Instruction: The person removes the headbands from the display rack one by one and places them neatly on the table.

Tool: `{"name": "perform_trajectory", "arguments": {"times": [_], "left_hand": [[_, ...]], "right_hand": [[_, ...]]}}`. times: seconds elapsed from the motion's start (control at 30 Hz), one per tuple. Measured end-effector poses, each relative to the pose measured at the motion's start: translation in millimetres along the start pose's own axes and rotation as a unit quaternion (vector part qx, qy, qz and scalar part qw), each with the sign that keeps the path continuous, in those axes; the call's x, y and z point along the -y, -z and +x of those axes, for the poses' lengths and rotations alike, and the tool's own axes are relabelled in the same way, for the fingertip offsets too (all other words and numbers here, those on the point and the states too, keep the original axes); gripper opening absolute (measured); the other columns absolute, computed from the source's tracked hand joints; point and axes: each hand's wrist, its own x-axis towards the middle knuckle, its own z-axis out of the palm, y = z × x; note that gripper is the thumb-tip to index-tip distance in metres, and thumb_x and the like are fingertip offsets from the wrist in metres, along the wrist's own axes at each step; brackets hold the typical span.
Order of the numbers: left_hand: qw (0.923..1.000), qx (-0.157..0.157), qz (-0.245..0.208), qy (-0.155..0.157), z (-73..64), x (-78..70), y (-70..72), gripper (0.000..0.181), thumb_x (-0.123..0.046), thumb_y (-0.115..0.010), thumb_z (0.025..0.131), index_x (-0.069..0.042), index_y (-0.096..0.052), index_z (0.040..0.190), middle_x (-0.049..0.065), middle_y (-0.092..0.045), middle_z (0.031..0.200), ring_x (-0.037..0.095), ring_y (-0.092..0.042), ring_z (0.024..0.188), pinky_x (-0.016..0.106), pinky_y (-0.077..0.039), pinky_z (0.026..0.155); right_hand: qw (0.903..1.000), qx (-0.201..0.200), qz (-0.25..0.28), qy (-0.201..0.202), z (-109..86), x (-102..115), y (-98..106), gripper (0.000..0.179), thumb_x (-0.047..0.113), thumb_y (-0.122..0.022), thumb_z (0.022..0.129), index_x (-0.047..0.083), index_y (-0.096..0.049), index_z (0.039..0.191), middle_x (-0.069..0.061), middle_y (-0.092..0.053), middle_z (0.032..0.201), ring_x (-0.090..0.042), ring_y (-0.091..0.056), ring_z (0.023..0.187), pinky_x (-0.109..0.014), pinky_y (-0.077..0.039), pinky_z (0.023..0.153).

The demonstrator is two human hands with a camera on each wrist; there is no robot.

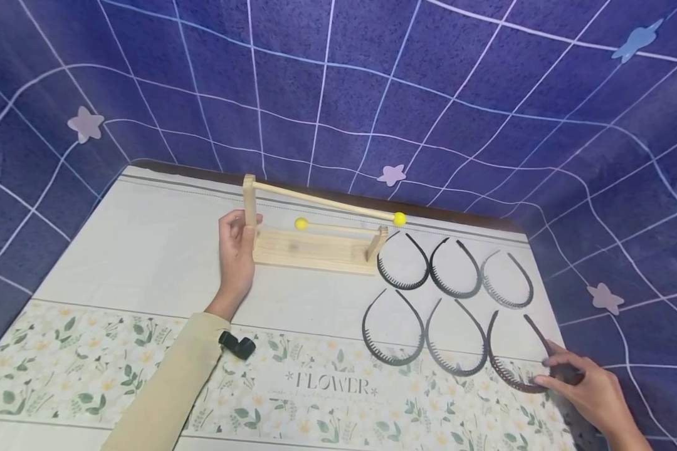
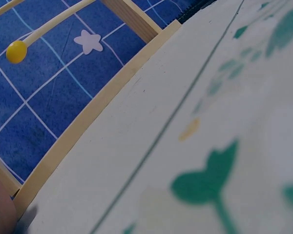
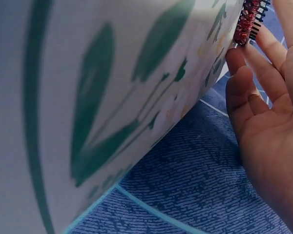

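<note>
A wooden stand (image 1: 310,252) with a flat base, two uprights and two rods tipped with yellow balls is at the back of the table. My left hand (image 1: 237,255) grips its left upright, thumb in front and fingers behind. Only a sliver of that hand (image 2: 0,207) enters the left wrist view, beside the base edge (image 2: 95,105). At the right, a dark red toothed headband (image 1: 501,369) lies at the end of the front row. Its lower right side is between the thumb and fingers of my right hand (image 1: 592,394). The right wrist view shows sparkly red on this headband (image 3: 246,22).
More toothed headbands lie right of and in front of the stand, including a black one (image 1: 403,286) and a clear grey one (image 1: 508,304). A white flowered cloth (image 1: 316,294) covers the table. Blue gridded fabric (image 1: 338,94) rises behind and at the sides.
</note>
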Motion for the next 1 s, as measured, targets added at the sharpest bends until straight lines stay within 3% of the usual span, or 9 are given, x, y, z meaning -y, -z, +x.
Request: {"name": "perform_trajectory", "arguments": {"times": [0.07, 0.13, 0.23, 0.3, 0.37, 0.5, 0.6, 0.73, 1.0], "left_hand": [[1.0, 0.0, 0.001, 0.0, 0.6, 0.4, -0.7, 0.035, -0.025, -0.043, 0.12, -0.016, -0.04, 0.153, 0.023, -0.06, 0.147, 0.032, -0.054, 0.149, 0.051, -0.042, 0.129], [1.0, 0.0, 0.0, -0.001, 1.3, 1.3, -1.3, 0.035, -0.026, -0.043, 0.12, -0.016, -0.04, 0.153, 0.024, -0.06, 0.147, 0.031, -0.054, 0.149, 0.051, -0.042, 0.129], [1.0, 0.003, -0.003, 0.0, 1.8, 2.6, -2.7, 0.035, -0.025, -0.044, 0.12, -0.016, -0.04, 0.153, 0.025, -0.06, 0.148, 0.028, -0.055, 0.147, 0.05, -0.042, 0.128], [1.0, 0.003, -0.006, 0.002, 2.4, 3.5, -3.5, 0.034, -0.025, -0.044, 0.12, -0.017, -0.041, 0.153, 0.025, -0.06, 0.148, 0.025, -0.056, 0.147, 0.05, -0.043, 0.128], [1.0, 0.002, -0.006, 0.003, 3.1, 4.1, -4.0, 0.034, -0.024, -0.044, 0.12, -0.016, -0.041, 0.153, 0.026, -0.06, 0.148, 0.023, -0.057, 0.146, 0.05, -0.043, 0.128], [1.0, -0.001, -0.006, 0.001, 4.1, 4.3, -4.1, 0.033, -0.023, -0.044, 0.12, -0.016, -0.042, 0.152, 0.029, -0.059, 0.147, 0.023, -0.058, 0.145, 0.05, -0.043, 0.128], [1.0, -0.002, -0.007, 0.001, 3.7, 4.3, -3.8, 0.033, -0.023, -0.045, 0.12, -0.016, -0.042, 0.152, 0.03, -0.059, 0.148, 0.023, -0.058, 0.145, 0.048, -0.043, 0.128], [0.9999, -0.006, -0.012, 0.0, 3.0, 3.3, -2.0, 0.032, -0.021, -0.046, 0.119, -0.016, -0.043, 0.151, 0.029, -0.06, 0.147, 0.025, -0.057, 0.145, 0.043, -0.043, 0.128], [0.9998, -0.02, 0.003, 0.007, 5.8, -5.4, 8.3, 0.037, -0.029, -0.039, 0.121, -0.009, -0.049, 0.15, 0.006, -0.062, 0.144, 0.021, -0.056, 0.144, 0.035, -0.04, 0.127]], "right_hand": [[1.0, 0.008, -0.004, 0.001, -0.5, 1, 0, 0.05, 0.034, -0.109, 0.063, 0.015, -0.084, 0.103, -0.022, -0.081, 0.119, -0.054, -0.072, 0.102, -0.035, -0.055, 0.067], [0.9999, 0.009, -0.004, 0.004, -1.3, 0, 0, 0.052, 0.037, -0.108, 0.066, 0.017, -0.085, 0.108, 0.002, -0.079, 0.134, -0.048, -0.071, 0.108, -0.04, -0.054, 0.074], [1.0, 0.006, 0.002, 0.007, -3.5, -2, 0, 0.052, 0.039, -0.107, 0.069, 0.021, -0.085, 0.113, 0.028, -0.067, 0.138, -0.002, -0.071, 0.116, -0.031, -0.051, 0.081], [0.9999, 0.0, 0.012, 0.006, -4.4, -1, -1, 0.049, 0.036, -0.106, 0.071, 0.02, -0.084, 0.112, 0.023, -0.071, 0.139, 0.022, -0.058, 0.108, -0.019, -0.048, 0.076], [0.9998, 0.0, 0.022, 0.006, -4.2, 1, -2, 0.047, 0.032, -0.105, 0.074, 0.018, -0.083, 0.113, -0.001, -0.078, 0.137, 0.029, -0.044, 0.099, -0.011, -0.04, 0.072], [0.9998, -0.007, 0.019, 0.005, -1.7, 10, -5, 0.045, 0.026, -0.102, 0.08, 0.012, -0.08, 0.117, -0.02, -0.076, 0.116, 0.002, -0.053, 0.081, -0.018, -0.039, 0.069], [0.9996, -0.021, 0.017, 0.009, 2.0, 20, -6, 0.046, 0.024, -0.099, 0.084, 0.007, -0.077, 0.121, -0.022, -0.072, 0.117, -0.027, -0.065, 0.095, -0.041, -0.052, 0.081], [0.9977, -0.047, 0.041, 0.025, 9.2, 40, -4, 0.043, 0.019, -0.095, 0.089, 0.003, -0.074, 0.123, -0.032, -0.066, 0.132, -0.058, -0.057, 0.118, -0.074, -0.045, 0.091], [0.9951, -0.068, 0.049, 0.052, 28.5, 97, -3, 0.04, 0.016, -0.091, 0.093, 0.007, -0.075, 0.128, -0.026, -0.07, 0.132, -0.052, -0.062, 0.116, -0.073, -0.047, 0.089]]}}
